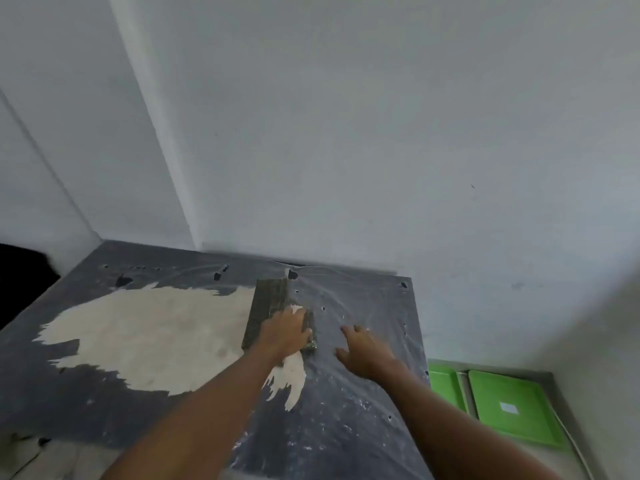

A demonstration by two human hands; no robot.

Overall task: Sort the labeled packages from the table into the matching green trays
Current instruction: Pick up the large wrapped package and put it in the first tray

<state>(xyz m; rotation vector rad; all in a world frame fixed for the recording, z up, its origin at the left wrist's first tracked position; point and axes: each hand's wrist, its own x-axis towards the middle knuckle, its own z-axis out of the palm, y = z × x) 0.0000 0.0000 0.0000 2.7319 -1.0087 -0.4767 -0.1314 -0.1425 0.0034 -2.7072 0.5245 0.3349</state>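
Observation:
A flat, dark olive package lies on the table near its far edge. My left hand rests on the package's near end, fingers curled over it. My right hand hovers just right of the package, fingers spread, holding nothing. Two green trays sit low at the right, beyond the table's right edge: one partly hidden by the table, the other carrying a small white label in its middle.
The table is covered with a dark, torn plastic sheet with a large pale bare patch at the left. White walls rise right behind the table. A dark gap lies at the far left.

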